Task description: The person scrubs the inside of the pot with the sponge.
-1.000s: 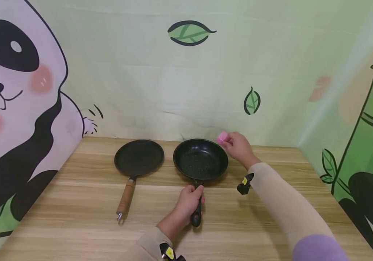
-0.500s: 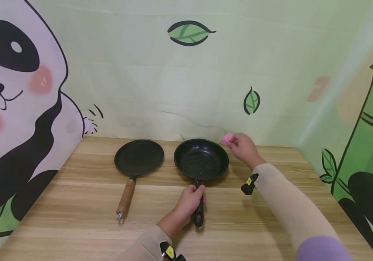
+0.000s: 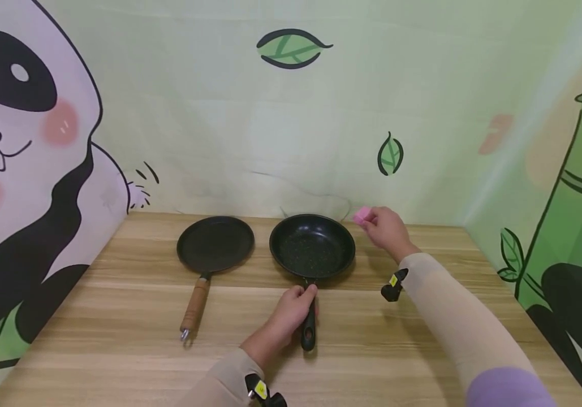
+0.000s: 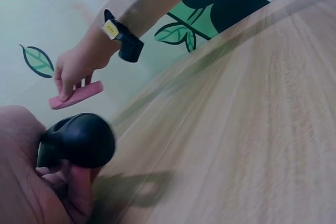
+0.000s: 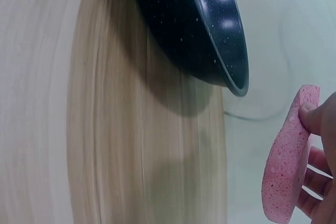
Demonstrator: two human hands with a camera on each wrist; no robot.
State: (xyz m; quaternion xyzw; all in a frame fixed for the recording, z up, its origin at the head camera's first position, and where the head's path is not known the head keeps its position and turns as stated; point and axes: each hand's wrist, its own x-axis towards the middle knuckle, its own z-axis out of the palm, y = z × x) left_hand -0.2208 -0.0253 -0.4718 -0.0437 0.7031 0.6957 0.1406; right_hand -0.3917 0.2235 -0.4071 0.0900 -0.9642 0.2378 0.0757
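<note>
A deep black frying pan point(image 3: 313, 246) stands at the middle of the table, its speckled inside facing up. My left hand point(image 3: 291, 310) grips its black handle point(image 3: 309, 332), thumb along the top. In the left wrist view the handle's rounded end point(image 4: 84, 139) pokes out past the curled fingers. My right hand point(image 3: 389, 230) pinches a pink sponge point(image 5: 291, 161) between thumb and fingers. The sponge is held in the air to the right of the pan's far rim, apart from it.
A flat black pan point(image 3: 215, 244) with a wooden handle point(image 3: 195, 305) lies to the left on the wood-grain table point(image 3: 117, 333). A printed backdrop point(image 3: 209, 113) with a panda and leaves rises right behind the table's far edge.
My right hand has drawn the pink sponge rightward, away from the frying pan's rim. The left hand keeps its grip on the handle, and the pan stays nearly in place.
</note>
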